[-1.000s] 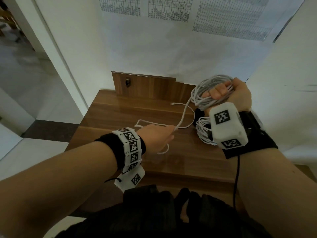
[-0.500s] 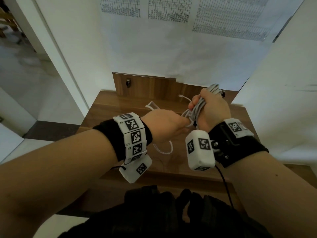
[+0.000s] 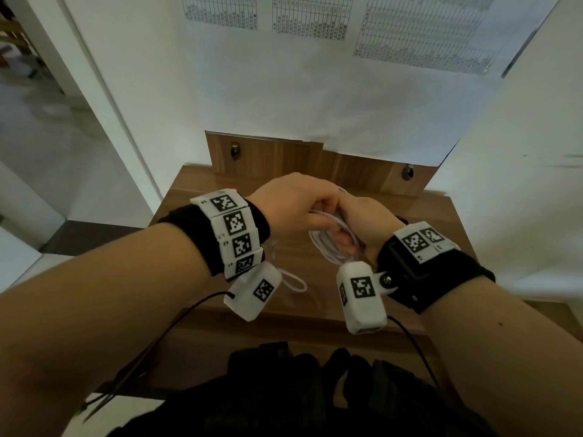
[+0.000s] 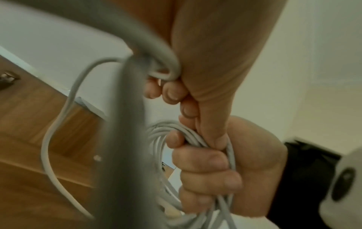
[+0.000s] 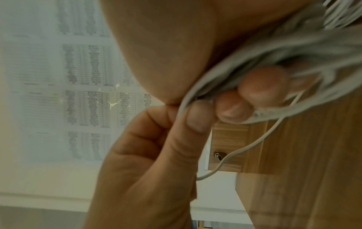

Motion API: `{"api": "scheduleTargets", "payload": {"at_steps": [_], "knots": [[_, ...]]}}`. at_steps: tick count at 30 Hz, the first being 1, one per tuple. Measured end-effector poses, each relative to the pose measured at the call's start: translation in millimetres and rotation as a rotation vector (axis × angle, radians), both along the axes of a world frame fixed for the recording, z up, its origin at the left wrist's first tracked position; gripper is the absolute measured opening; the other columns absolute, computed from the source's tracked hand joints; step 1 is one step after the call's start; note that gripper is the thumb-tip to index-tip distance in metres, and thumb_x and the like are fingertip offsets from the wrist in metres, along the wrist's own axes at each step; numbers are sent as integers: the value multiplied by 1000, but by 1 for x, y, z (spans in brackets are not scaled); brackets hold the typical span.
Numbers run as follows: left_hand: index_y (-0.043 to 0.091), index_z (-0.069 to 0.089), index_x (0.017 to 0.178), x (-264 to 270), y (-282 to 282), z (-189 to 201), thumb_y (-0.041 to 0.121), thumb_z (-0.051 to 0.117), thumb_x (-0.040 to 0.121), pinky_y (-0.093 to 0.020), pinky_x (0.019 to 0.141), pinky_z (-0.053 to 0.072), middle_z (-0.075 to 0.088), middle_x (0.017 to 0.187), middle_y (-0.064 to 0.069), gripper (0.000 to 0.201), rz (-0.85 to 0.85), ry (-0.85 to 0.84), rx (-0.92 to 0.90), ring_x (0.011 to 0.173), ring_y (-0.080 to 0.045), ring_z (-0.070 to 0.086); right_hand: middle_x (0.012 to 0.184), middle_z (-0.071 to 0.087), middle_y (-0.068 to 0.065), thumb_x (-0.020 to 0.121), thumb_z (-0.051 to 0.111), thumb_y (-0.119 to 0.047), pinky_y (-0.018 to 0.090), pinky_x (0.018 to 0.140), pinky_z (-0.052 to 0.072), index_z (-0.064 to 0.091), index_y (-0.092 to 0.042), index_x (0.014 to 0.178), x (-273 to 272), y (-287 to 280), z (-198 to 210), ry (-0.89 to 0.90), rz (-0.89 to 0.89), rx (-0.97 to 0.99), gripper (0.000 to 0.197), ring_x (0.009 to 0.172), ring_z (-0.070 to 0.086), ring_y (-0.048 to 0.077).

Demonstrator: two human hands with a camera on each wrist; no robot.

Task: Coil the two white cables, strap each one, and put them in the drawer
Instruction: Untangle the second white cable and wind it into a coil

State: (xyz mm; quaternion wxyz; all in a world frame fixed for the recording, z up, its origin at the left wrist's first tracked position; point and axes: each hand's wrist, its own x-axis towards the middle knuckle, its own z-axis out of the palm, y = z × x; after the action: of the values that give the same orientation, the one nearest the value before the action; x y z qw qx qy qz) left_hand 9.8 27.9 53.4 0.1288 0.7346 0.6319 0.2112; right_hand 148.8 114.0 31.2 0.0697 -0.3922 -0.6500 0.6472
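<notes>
Gripping a bundle of coiled white cable [image 3: 328,250] above a wooden table [image 3: 419,222], a person's right hand [image 3: 366,222] curls its fingers [image 4: 205,164] round the gathered loops while the left hand [image 3: 293,206] meets it knuckle to knuckle, fingers [image 5: 197,117] pinching a strand of the same cable just beside the coil. A loose tail of the cable [image 3: 295,280] trails down from the hands and lies in a loop on the tabletop below the left wrist, in front of a wooden back panel [image 3: 271,159] and paper sheets [image 3: 315,74] printed with tables on the wall.
</notes>
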Motion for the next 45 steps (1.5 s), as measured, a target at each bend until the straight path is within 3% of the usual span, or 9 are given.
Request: {"api": "scheduleTargets", "payload": {"at_steps": [2,4,8,15,20,23,26,36,45], "knots": [[24,55,80,-5,1,-2,32,69,84,-24,62,41,49,65,13,17,23,-40,15,60,-1,45,45,33,6,91,33,-70,25,41,22,46,-12,62,1,0,3,46,143,-38,66,35,25,18],[22,60,84,-10,1,-4,35,68,85,-23,62,42,56,69,10,15,48,-100,8,62,-4,50,45,31,4,79,42,-76,24,41,18,46,-14,65,4,-1,13,86,217,-50,64,35,21,16],[22,62,82,-16,-3,-6,40,61,88,-21,61,45,57,70,10,19,82,-158,-72,60,-2,50,47,34,2,76,68,-45,21,38,22,56,-12,76,10,5,21,90,248,-12,35,33,26,12],[22,66,94,-25,-11,-15,27,46,99,-12,72,42,64,84,13,21,228,-594,-241,74,8,58,44,36,0,93,62,-22,19,33,26,60,-7,82,17,17,28,116,89,-31,18,32,28,11],[29,64,103,-31,-16,-22,31,56,94,-16,83,42,67,101,13,13,275,-585,-238,95,2,62,45,43,-1,93,62,-23,21,36,30,61,-3,95,18,16,20,154,-24,15,20,34,34,11],[29,61,116,-28,-14,-20,28,60,92,-14,87,43,64,108,16,24,325,-614,-102,100,8,58,42,51,-7,90,66,-29,20,42,36,64,-6,88,12,18,14,90,-107,187,23,33,44,4],[29,61,110,-28,-9,-18,34,63,88,-24,93,43,57,112,12,23,423,-548,53,107,-4,54,40,50,-8,88,69,-33,24,44,37,63,-12,77,6,21,11,67,-226,291,25,33,44,4],[25,67,102,-18,-8,-17,31,66,88,-16,74,48,67,88,11,16,407,-372,-1,81,-1,63,39,44,-4,89,65,-37,24,45,40,53,-14,64,5,18,14,57,-399,369,35,33,40,11],[25,70,96,-30,-11,-9,30,62,91,-19,75,49,66,85,12,11,347,-268,117,80,-3,60,50,52,0,89,64,-38,23,47,40,53,-15,65,12,31,10,-75,-487,426,35,44,50,15]]}}
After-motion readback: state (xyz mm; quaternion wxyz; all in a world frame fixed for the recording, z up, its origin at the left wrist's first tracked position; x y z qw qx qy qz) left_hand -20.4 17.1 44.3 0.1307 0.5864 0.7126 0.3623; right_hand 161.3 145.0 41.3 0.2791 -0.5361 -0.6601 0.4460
